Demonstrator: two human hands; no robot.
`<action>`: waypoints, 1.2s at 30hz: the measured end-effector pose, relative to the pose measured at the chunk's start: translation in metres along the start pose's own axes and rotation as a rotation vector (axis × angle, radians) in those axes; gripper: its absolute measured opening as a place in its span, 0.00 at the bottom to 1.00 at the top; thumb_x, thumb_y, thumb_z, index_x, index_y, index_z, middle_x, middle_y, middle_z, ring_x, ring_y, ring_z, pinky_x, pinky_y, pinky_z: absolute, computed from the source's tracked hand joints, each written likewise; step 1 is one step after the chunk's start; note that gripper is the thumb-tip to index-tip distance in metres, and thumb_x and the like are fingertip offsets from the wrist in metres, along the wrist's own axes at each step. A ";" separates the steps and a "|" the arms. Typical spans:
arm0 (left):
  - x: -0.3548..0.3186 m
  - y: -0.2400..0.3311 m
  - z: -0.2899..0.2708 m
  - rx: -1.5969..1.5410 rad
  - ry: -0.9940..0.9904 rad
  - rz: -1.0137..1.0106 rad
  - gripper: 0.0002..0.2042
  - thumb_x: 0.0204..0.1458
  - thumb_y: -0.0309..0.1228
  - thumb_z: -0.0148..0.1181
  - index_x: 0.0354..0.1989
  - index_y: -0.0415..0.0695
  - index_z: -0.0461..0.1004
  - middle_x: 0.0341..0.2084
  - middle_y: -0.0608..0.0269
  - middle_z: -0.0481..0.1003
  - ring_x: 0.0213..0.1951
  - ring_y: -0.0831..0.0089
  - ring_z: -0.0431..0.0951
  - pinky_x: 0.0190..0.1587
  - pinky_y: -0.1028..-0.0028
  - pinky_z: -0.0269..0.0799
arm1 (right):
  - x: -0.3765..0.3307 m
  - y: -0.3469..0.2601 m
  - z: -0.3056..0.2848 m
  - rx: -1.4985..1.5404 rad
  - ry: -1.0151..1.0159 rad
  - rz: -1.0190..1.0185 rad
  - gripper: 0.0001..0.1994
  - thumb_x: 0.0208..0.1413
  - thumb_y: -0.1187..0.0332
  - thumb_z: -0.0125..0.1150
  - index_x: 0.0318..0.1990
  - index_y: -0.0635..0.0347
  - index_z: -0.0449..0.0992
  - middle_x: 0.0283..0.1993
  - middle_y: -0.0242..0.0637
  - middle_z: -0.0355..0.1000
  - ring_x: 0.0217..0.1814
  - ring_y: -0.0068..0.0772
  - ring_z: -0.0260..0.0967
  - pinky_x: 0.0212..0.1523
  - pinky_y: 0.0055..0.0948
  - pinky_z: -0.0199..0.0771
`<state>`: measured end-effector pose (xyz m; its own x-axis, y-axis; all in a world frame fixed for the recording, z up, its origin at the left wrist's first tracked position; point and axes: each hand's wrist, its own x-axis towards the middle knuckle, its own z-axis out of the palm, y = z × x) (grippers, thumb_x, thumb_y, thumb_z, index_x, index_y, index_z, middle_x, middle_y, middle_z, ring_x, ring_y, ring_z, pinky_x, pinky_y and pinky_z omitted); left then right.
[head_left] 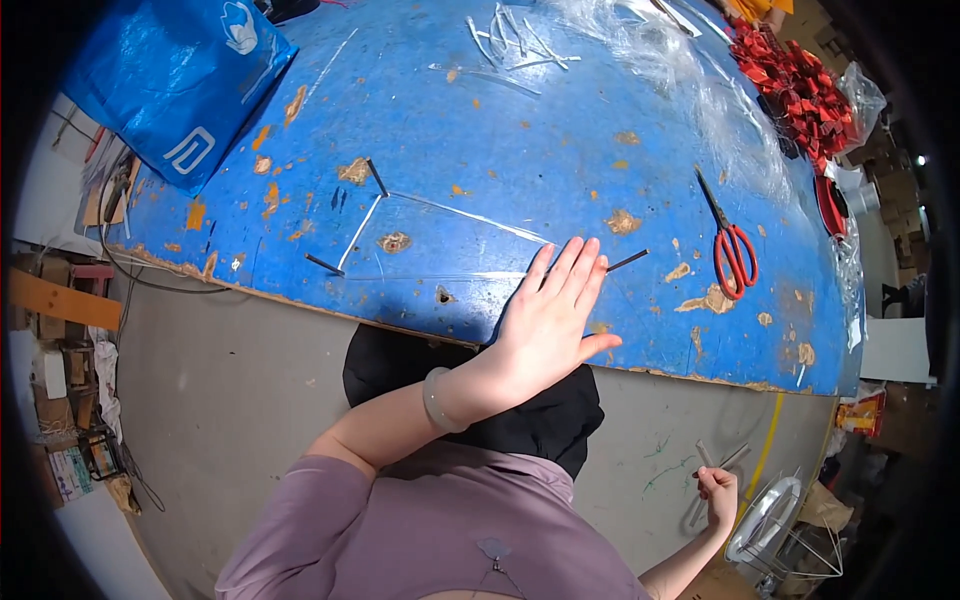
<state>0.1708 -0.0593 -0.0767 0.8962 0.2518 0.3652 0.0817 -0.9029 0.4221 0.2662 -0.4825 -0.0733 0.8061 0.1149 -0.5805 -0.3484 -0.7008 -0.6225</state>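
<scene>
My left hand (552, 322) lies flat, palm down and fingers stretched, over the right end of a thin shiny clear strand (470, 215). The strand runs round dark nails, forming a long four-sided loop on the blue table; one nail (376, 178) is at the far left, another (323, 265) at the near left, a third (628, 260) just right of my fingertips. My hand hides the loop's right end. Low at the right, away from the table, my right hand (717, 492) is closed, with thin grey strips (735, 457) sticking out past its fingers.
Red-handled scissors (735, 255) lie right of my left hand. A blue bag (180, 90) stands at the far left. Silvery strips (515, 45), crumpled clear film (700, 90) and red shiny bows (800, 95) are at the back. A wire frame (800, 540) stands at the lower right.
</scene>
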 end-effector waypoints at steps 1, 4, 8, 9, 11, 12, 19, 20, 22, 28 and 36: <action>0.000 0.000 0.000 0.010 0.013 -0.002 0.33 0.45 0.49 0.53 0.53 0.34 0.58 0.53 0.46 0.58 0.57 0.56 0.55 0.58 0.59 0.47 | -0.002 0.002 -0.003 -0.017 -0.009 -0.008 0.10 0.47 0.66 0.60 0.21 0.63 0.75 0.13 0.23 0.60 0.14 0.13 0.51 0.16 0.17 0.47; -0.001 0.002 -0.008 0.021 -0.005 -0.031 0.32 0.45 0.48 0.53 0.51 0.34 0.59 0.53 0.45 0.58 0.57 0.55 0.56 0.57 0.60 0.50 | -0.018 0.009 -0.017 -0.200 0.065 0.021 0.09 0.46 0.68 0.60 0.21 0.65 0.75 0.13 0.24 0.61 0.14 0.14 0.51 0.16 0.17 0.48; -0.003 0.038 -0.039 -0.289 -0.111 0.113 0.31 0.45 0.46 0.53 0.49 0.31 0.60 0.50 0.46 0.60 0.55 0.55 0.58 0.55 0.63 0.53 | -0.059 -0.049 0.006 -0.233 0.004 -0.160 0.08 0.43 0.70 0.61 0.20 0.66 0.75 0.13 0.26 0.63 0.14 0.15 0.53 0.16 0.17 0.49; -0.007 0.051 -0.035 -0.517 -0.073 0.230 0.30 0.45 0.44 0.54 0.49 0.31 0.60 0.48 0.46 0.61 0.52 0.54 0.60 0.51 0.62 0.58 | -0.072 -0.072 0.023 -0.197 -0.046 -0.257 0.07 0.42 0.71 0.61 0.20 0.66 0.75 0.13 0.26 0.63 0.14 0.16 0.54 0.16 0.17 0.49; -0.017 0.085 -0.023 -0.840 -0.028 0.368 0.28 0.46 0.41 0.55 0.50 0.31 0.60 0.45 0.46 0.61 0.46 0.54 0.64 0.44 0.63 0.63 | -0.084 -0.117 0.064 -0.170 -0.105 -0.463 0.06 0.40 0.72 0.62 0.20 0.67 0.74 0.13 0.29 0.63 0.14 0.17 0.55 0.16 0.18 0.50; -0.024 0.097 -0.019 -0.933 -0.023 0.389 0.28 0.47 0.40 0.55 0.50 0.30 0.59 0.44 0.46 0.61 0.44 0.55 0.66 0.42 0.64 0.65 | -0.086 -0.136 0.083 -0.138 -0.168 -0.674 0.05 0.38 0.74 0.62 0.21 0.68 0.74 0.12 0.31 0.63 0.13 0.19 0.55 0.16 0.20 0.50; -0.047 0.045 -0.043 -1.419 -1.004 -0.093 0.13 0.52 0.36 0.50 0.39 0.38 0.69 0.22 0.62 0.69 0.23 0.79 0.67 0.25 0.77 0.62 | -0.077 -0.180 0.117 -0.217 -0.425 -0.770 0.06 0.37 0.73 0.64 0.23 0.66 0.75 0.15 0.35 0.66 0.14 0.22 0.59 0.15 0.20 0.53; -0.054 0.034 -0.049 -1.502 -0.959 -0.086 0.11 0.52 0.35 0.50 0.34 0.39 0.70 0.17 0.66 0.67 0.20 0.82 0.64 0.23 0.79 0.60 | -0.073 -0.178 0.114 -0.217 -0.431 -0.768 0.06 0.37 0.73 0.64 0.23 0.66 0.75 0.15 0.35 0.66 0.14 0.22 0.59 0.15 0.20 0.53; -0.063 0.007 -0.070 -1.618 -0.918 -0.126 0.09 0.52 0.32 0.49 0.26 0.40 0.72 0.14 0.70 0.67 0.18 0.85 0.62 0.23 0.80 0.59 | -0.058 -0.167 0.096 -0.211 -0.592 -0.667 0.07 0.38 0.72 0.64 0.23 0.66 0.76 0.16 0.34 0.67 0.15 0.22 0.60 0.16 0.19 0.53; -0.124 -0.105 -0.086 -1.876 -0.018 -0.278 0.12 0.47 0.33 0.55 0.16 0.40 0.69 0.12 0.61 0.69 0.14 0.77 0.65 0.22 0.79 0.61 | -0.015 -0.095 0.003 -0.101 -0.377 -0.464 0.11 0.39 0.65 0.65 0.23 0.67 0.76 0.18 0.33 0.68 0.19 0.19 0.60 0.20 0.19 0.54; -0.125 -0.166 -0.114 -2.078 0.270 0.044 0.13 0.54 0.39 0.47 0.20 0.49 0.61 0.14 0.73 0.54 0.17 0.82 0.56 0.25 0.79 0.50 | 0.020 -0.192 0.042 0.054 -0.156 -0.959 0.10 0.49 0.66 0.56 0.28 0.66 0.72 0.19 0.27 0.59 0.19 0.16 0.49 0.20 0.18 0.46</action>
<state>-0.0043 0.0995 -0.0974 0.7970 0.4517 0.4010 -0.5992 0.6747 0.4310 0.3288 -0.3159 0.0125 0.6879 0.7150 0.1248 0.3982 -0.2281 -0.8885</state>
